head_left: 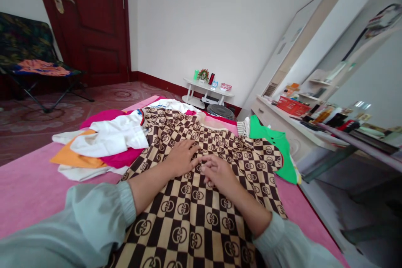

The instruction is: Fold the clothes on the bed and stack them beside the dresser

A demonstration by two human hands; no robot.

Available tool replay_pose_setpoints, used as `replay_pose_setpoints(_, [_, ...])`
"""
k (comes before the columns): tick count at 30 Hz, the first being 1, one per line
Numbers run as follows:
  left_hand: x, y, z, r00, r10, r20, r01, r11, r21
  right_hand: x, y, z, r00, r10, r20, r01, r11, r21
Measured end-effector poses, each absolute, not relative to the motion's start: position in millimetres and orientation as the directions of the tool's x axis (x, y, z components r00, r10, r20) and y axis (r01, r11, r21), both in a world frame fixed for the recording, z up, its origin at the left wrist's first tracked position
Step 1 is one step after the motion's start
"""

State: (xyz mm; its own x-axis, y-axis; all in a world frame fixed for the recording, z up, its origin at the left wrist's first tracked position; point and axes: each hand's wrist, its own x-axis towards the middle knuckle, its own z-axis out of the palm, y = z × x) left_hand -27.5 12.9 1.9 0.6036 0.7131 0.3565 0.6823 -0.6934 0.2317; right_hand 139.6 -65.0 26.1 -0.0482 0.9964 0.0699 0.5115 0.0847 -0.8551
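A brown and beige checkered garment (191, 209) lies spread over the pink bed cover (28, 188), its neckline at the far side and short sleeves out to both sides. My left hand (184, 158) rests palm down on its upper middle, fingers apart, holding nothing. Just right of it, my right hand (218, 173) is over the cloth with its fingers loosely bent and apart; nothing shows in them. The fingertips of both hands are close together.
White, orange and magenta clothes (109, 138) are piled at the left. A green garment (284, 150) lies at the right, beside a dresser with a red basket (292, 105). Farther off are a low white table (209, 88), a folding chair (25, 42) and a door (94, 21).
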Motion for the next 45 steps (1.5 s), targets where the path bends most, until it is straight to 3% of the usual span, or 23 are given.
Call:
replay_pose_setpoints(2, [-26.4,11.8,2.8,0.604,0.714,0.355,0.685,-0.693,0.227,166.0,-31.5,33.6,0.071,0.989,0.132,0.646,0.055,-0.762])
replay_pose_setpoints(5, [-26.0,8.8,4.9,0.588,0.727,0.354,0.692,-0.679,0.245,209.6,21.4,38.1,0.279,0.916,0.287,0.869,-0.115,-0.481])
replay_pose_setpoints(8, [-26.6,5.4,9.5,0.562,0.722,0.404,0.685,-0.68,0.263,240.1,60.7,33.4,0.403,0.87,0.284,0.898,-0.317,-0.304])
replay_pose_setpoints(11, [-26.3,3.2,14.2,0.557,0.693,0.458,0.673,-0.7,0.239,253.3,82.0,27.8,0.422,0.881,0.215,0.896,-0.369,-0.245])
replay_pose_setpoints(19, [-22.4,3.1,17.3,0.517,0.708,0.481,0.697,-0.675,0.244,246.7,106.3,33.7,0.489,0.779,0.394,0.868,-0.39,-0.307])
replay_pose_setpoints(25, [-21.8,-0.3,30.2,0.505,0.703,0.5,0.704,-0.671,0.233,181.2,131.6,31.8,0.2,0.827,0.525,0.933,0.004,-0.361])
replay_pose_setpoints(28, [-21.9,0.2,31.6,0.519,0.698,0.494,0.708,-0.675,0.209,148.9,143.0,27.9,0.053,0.875,0.481,0.884,0.183,-0.431])
replay_pose_setpoints(30, [-22.0,1.6,29.8,0.519,0.704,0.485,0.716,-0.668,0.205,135.3,148.4,22.6,-0.012,0.912,0.409,0.856,0.22,-0.467])
replay_pose_setpoints(33, [-22.0,3.8,26.0,0.508,0.735,0.449,0.732,-0.643,0.224,125.5,150.1,10.0,0.034,0.928,0.37,0.846,0.171,-0.506])
replay_pose_setpoints(38, [-21.9,4.6,23.0,0.494,0.743,0.452,0.74,-0.632,0.23,121.5,139.5,-4.4,0.211,0.849,0.485,0.833,0.104,-0.543])
replay_pose_setpoints(42, [-21.6,4.9,21.1,0.481,0.747,0.458,0.734,-0.629,0.255,120.3,147.6,7.3,0.272,0.759,0.592,0.723,0.245,-0.646])
replay_pose_setpoints(45, [-20.8,6.9,15.9,0.453,0.776,0.438,0.75,-0.597,0.283,118.3,165.0,15.4,0.151,0.835,0.53,0.588,0.355,-0.727])
